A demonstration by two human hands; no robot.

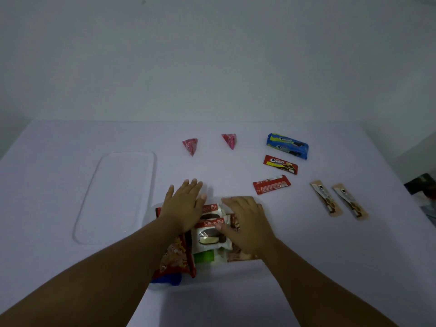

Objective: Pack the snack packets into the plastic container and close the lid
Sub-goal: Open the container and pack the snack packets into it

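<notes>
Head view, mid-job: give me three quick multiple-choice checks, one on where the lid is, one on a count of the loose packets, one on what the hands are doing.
1. Where does the clear lid lie?
A. On the container
B. On the table left of the container
C. Under the blue packet

2. How many pink triangular packets are loose on the table?
A. One
B. Two
C. Four

3. What is the state of the hands?
A. Both down on the packets in the container
B. Both lifted clear
C. One holds the lid

Answers:
1 B: it lies flat beside the container, not on it.
2 B: one and another.
3 A: left hand and right hand rest on the Choco Pie packets.
</notes>
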